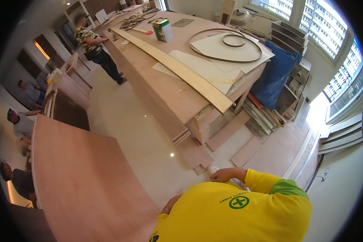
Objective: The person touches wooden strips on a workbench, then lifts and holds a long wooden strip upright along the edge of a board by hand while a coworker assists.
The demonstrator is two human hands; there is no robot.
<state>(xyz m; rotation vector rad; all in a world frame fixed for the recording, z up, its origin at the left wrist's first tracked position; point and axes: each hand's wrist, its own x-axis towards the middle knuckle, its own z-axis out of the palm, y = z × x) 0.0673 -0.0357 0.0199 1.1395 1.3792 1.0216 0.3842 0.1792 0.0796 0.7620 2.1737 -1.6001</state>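
My right hand (222, 174) is at the front of my yellow shirt (222, 205), its fingers curled closed. A small white dotted thing (213, 168), perhaps cloth, sticks out at its fingertips; its kind does not show clearly. My left hand (172, 203) is at the other side of the shirt, mostly hidden by it, so its fingers cannot be made out. Beside my left hand lies a large reddish plywood sheet (84, 173).
Ahead stands a long workbench (141, 72) bearing a pale wood strip (177, 68), a green-white can (162, 30), white sheets (213, 52) and coiled edging (197, 50). A blue bag (272, 76) and board offcuts (260, 119) are at right. One person (92, 40) stands by the bench; others are at left.
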